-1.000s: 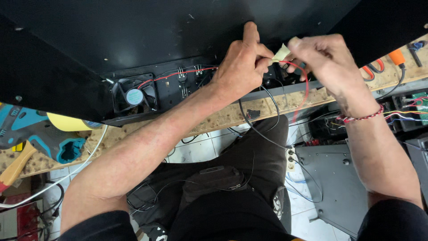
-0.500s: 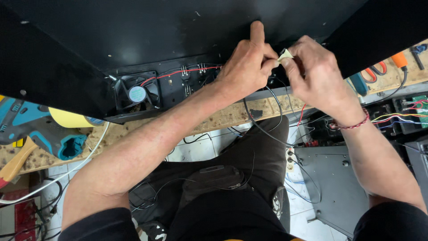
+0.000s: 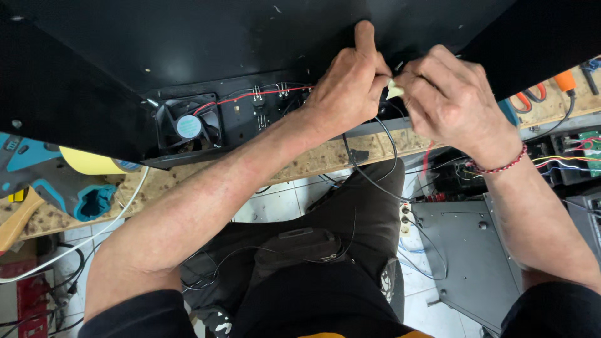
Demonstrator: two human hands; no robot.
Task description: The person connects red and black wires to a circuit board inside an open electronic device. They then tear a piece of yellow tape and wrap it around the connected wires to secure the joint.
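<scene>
A large black metal case [image 3: 238, 50] lies on the workbench with its open side toward me. Inside its edge sit a small black cooling fan [image 3: 188, 127] and a panel with red wires [image 3: 263, 95]. My left hand [image 3: 350, 81] and my right hand [image 3: 444, 94] meet at the case's edge, both pinching a small pale yellow piece [image 3: 394, 91] between their fingertips. Black cables [image 3: 375, 163] hang down from under the hands. A red cord bracelet is on my right wrist.
The wooden bench edge [image 3: 325, 159] runs under the case. At left lie a yellow tape roll [image 3: 94, 164] and a blue tool [image 3: 94, 200]. At right are orange-handled pliers [image 3: 532, 97], a circuit board with coloured wires [image 3: 582, 147], and a grey metal box [image 3: 469, 250] on the floor.
My right hand has moved left and closed in against my left hand; the pale piece is now almost hidden between the fingers. The view has shifted slightly.
</scene>
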